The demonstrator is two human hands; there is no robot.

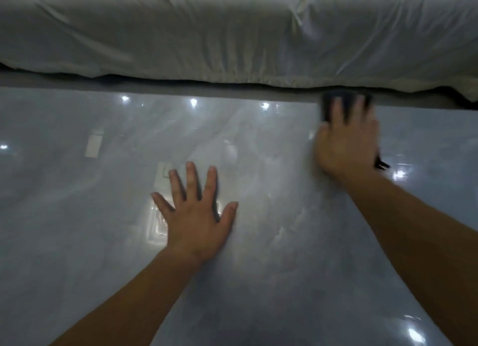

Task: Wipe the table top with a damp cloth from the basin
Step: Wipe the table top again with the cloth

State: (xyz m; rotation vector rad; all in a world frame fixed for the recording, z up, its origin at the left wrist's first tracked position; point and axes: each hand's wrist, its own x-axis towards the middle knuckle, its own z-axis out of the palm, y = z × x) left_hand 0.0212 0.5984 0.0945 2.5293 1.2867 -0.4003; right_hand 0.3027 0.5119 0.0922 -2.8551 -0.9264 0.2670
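**Wiping at the far edge of the table**

Glossy grey table top (77, 242), streaked and speckled with lamp reflections, running up to a far edge overhung by rumpled white bedding (232, 35). Toward the near left of that edge: left hand (196, 213) flat on the surface, fingers spread, gripping nothing, seemingly a brace. Right along the edge itself: right hand (346, 138), blurred, pressed palm-down over a dark cloth (333, 99), holding it to the surface. Basin nowhere in view.

Step in hand, by appearance: wiping the far strip. Next move, likely: a sweep along the edge, cloth kept flat and clear of the bedding. Little slack at the edge under the fabric; wide bare surface leftward and back from the edge for broad passes.
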